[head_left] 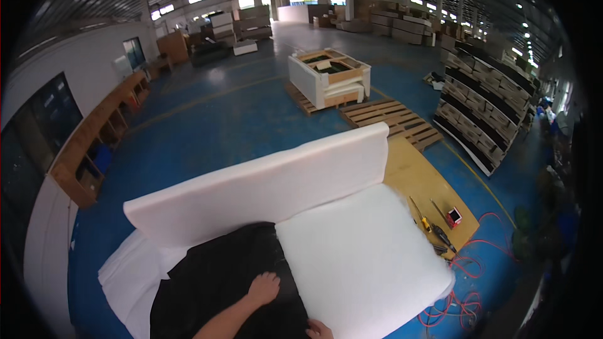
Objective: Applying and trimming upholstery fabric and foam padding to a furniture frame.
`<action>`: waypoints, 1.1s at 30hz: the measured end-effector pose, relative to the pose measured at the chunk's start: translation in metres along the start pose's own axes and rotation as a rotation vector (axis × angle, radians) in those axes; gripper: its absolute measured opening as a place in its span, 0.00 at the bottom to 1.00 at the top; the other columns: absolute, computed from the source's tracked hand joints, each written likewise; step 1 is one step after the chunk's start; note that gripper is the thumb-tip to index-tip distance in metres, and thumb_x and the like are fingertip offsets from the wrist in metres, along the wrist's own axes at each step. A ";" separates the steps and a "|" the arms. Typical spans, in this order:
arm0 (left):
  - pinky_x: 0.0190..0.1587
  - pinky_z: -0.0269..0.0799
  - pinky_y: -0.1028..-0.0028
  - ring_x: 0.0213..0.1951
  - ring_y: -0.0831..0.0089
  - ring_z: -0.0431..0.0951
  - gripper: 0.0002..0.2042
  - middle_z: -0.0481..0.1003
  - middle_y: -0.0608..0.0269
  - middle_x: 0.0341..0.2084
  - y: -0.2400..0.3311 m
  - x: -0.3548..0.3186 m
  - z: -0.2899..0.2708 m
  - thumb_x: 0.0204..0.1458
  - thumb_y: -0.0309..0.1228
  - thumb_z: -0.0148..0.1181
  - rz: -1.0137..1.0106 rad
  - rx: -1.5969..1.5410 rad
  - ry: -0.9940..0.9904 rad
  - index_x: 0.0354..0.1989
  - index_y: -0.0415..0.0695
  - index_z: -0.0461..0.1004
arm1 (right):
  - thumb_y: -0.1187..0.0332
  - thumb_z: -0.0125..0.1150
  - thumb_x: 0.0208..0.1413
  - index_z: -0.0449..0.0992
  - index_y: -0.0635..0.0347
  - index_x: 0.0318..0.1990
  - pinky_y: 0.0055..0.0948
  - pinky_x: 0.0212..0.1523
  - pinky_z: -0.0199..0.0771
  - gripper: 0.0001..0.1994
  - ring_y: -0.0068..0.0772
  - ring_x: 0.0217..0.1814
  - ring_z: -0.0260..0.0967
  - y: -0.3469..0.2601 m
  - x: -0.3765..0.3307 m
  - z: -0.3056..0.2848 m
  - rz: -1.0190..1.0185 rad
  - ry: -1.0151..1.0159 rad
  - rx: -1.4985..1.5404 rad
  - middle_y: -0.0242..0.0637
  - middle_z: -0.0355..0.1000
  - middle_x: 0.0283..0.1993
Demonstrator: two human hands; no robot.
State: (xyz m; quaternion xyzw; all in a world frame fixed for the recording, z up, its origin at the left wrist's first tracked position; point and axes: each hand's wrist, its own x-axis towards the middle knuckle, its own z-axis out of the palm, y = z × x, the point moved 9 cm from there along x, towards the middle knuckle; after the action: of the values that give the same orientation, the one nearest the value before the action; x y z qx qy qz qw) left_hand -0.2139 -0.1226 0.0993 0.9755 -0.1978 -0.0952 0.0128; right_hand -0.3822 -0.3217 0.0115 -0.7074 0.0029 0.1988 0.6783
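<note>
"Where's the black cloth [220, 270]?"
"Left of the white pad [358, 251]."
"And the pose?"
"Left forearm [227, 319] slants toward the pad; left hand [264, 288], fingers bent, on the cloth; right hand [320, 330] at the pad's near-left edge."
"Gripping?"
"Can't tell for either."

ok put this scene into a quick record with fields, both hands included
left hand: on or just above the black cloth, fingers slightly bent
right hand: by the border of cloth and white pad, cut off by the lower edge
behind them: long white padded panel, standing up
far left: loose white sheet
right: tan board bearing a yellow-handled tool and a small red item
beyond: slatted wooden pallet on the blue floor
</note>
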 end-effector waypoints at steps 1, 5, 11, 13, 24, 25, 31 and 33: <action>0.57 0.70 0.57 0.58 0.55 0.72 0.15 0.74 0.53 0.52 -0.008 0.023 -0.006 0.55 0.38 0.59 0.089 0.028 0.153 0.47 0.42 0.77 | 0.61 0.64 0.58 0.63 0.63 0.68 0.44 0.66 0.67 0.32 0.49 0.64 0.69 -0.020 0.019 0.006 -0.083 0.085 -0.157 0.53 0.71 0.62; 0.52 0.71 0.58 0.48 0.55 0.75 0.14 0.74 0.55 0.43 -0.041 0.116 0.012 0.54 0.41 0.62 0.417 -0.110 0.170 0.38 0.44 0.74 | 0.60 0.62 0.59 0.55 0.71 0.70 0.46 0.73 0.56 0.36 0.59 0.75 0.52 -0.069 0.113 0.045 -0.165 0.150 -0.460 0.60 0.56 0.72; 0.68 0.59 0.58 0.66 0.52 0.63 0.23 0.71 0.56 0.59 -0.144 0.174 0.037 0.60 0.46 0.57 0.469 -0.266 0.085 0.57 0.44 0.73 | 0.58 0.64 0.58 0.53 0.74 0.69 0.49 0.71 0.58 0.40 0.64 0.72 0.53 -0.088 0.216 0.068 -0.084 0.211 -0.564 0.63 0.55 0.70; 0.70 0.57 0.59 0.69 0.53 0.60 0.24 0.69 0.56 0.63 -0.165 0.194 0.054 0.61 0.47 0.56 0.457 -0.406 -0.049 0.60 0.44 0.71 | 0.57 0.65 0.58 0.52 0.74 0.70 0.47 0.72 0.57 0.41 0.62 0.73 0.54 -0.084 0.235 0.071 -0.038 0.148 -0.532 0.62 0.55 0.71; 0.66 0.63 0.60 0.63 0.46 0.67 0.19 0.68 0.46 0.60 -0.184 0.228 0.091 0.64 0.33 0.48 0.371 -0.583 -0.296 0.62 0.40 0.67 | 0.55 0.64 0.59 0.49 0.74 0.72 0.42 0.72 0.57 0.43 0.62 0.73 0.56 -0.079 0.350 0.067 -0.034 0.128 -0.364 0.67 0.57 0.69; 0.66 0.63 0.60 0.62 0.46 0.67 0.19 0.68 0.45 0.60 -0.181 0.227 0.090 0.64 0.32 0.48 0.383 -0.590 -0.300 0.62 0.39 0.67 | 0.55 0.64 0.59 0.49 0.75 0.71 0.42 0.72 0.56 0.43 0.62 0.73 0.55 -0.077 0.348 0.074 0.004 0.061 -0.311 0.68 0.57 0.69; 0.68 0.62 0.61 0.64 0.48 0.67 0.19 0.68 0.45 0.62 -0.189 0.231 0.099 0.63 0.31 0.49 0.296 -0.486 -0.226 0.61 0.38 0.69 | 0.57 0.61 0.62 0.51 0.73 0.71 0.46 0.75 0.52 0.39 0.59 0.78 0.48 -0.081 0.162 0.057 -0.043 0.081 -0.519 0.63 0.52 0.73; 0.68 0.60 0.61 0.65 0.47 0.66 0.19 0.68 0.43 0.63 -0.196 0.231 0.105 0.64 0.32 0.49 0.285 -0.393 -0.200 0.61 0.36 0.68 | 0.60 0.63 0.61 0.50 0.72 0.72 0.45 0.75 0.52 0.40 0.58 0.78 0.49 -0.058 0.078 0.039 0.114 0.078 -0.430 0.61 0.53 0.74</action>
State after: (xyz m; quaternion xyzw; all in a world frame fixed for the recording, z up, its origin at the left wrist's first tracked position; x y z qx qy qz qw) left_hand 0.0501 -0.0300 -0.0577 0.9023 -0.3112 -0.2250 0.1958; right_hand -0.3057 -0.2588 0.0452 -0.8416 0.0268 0.2053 0.4989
